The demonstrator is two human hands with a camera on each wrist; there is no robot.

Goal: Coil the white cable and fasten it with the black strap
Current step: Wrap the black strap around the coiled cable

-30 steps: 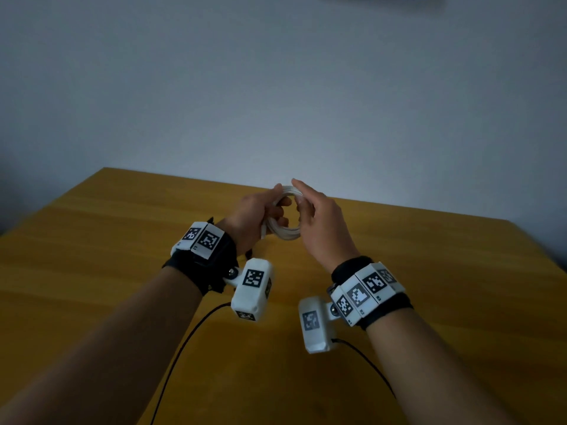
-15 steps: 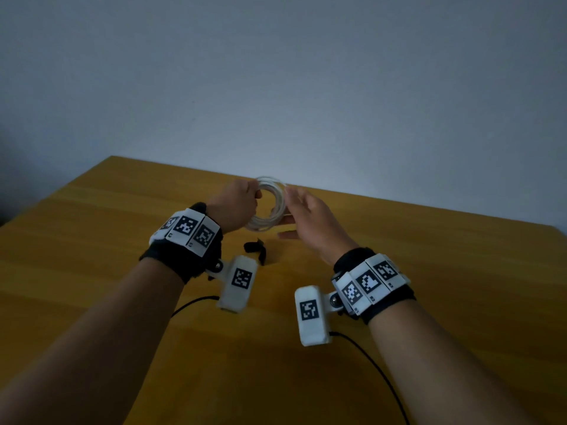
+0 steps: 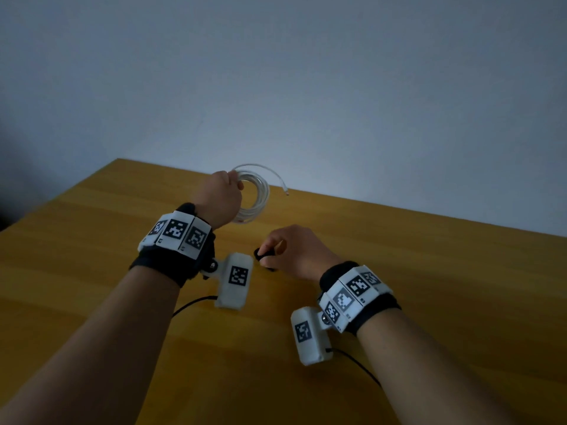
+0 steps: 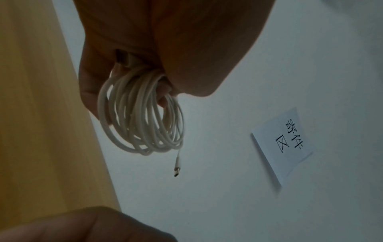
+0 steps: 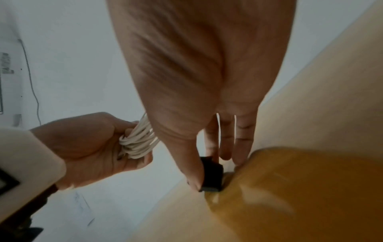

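Pinching black strap (image 5: 211, 175) between right fingers (image 5: 193, 173).

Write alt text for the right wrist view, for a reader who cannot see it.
The right hand reaches down to a wooden table and pinches a small black strap between thumb and fingers. Beside it, the left hand holds a coiled white cable above the table, against a pale wall.
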